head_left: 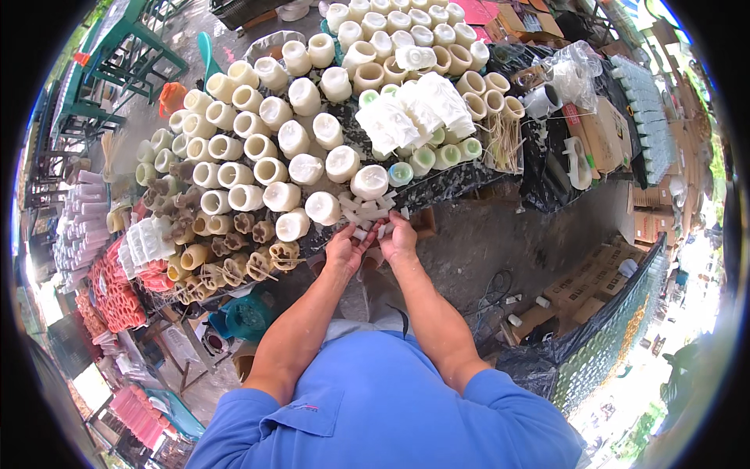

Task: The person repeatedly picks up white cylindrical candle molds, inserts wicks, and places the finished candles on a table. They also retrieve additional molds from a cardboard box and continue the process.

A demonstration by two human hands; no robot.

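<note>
My left hand (348, 248) and my right hand (400, 239) are close together at the table's near edge, fingers curled in. A small white piece (360, 234) sits at the fingertips of my left hand. Another small white piece (385, 229) is pinched in my right hand. Just beyond them lies a loose pile of small white blocks (366, 208). Cream, cup-like cylinders surround the pile; the closest are a wrapped one (323, 208) to the left and another (369, 182) behind it. Exactly how the fingers meet the pieces is too small to tell.
Many pale hollow cylinders (269, 171) cover the dark table. White plastic-wrapped packs (414, 113) rest on greenish cylinders at the right. Brown flower-shaped pieces (285, 255) line the near left edge. A teal basket (244, 316) stands below left; cardboard boxes (586, 281) are at the right.
</note>
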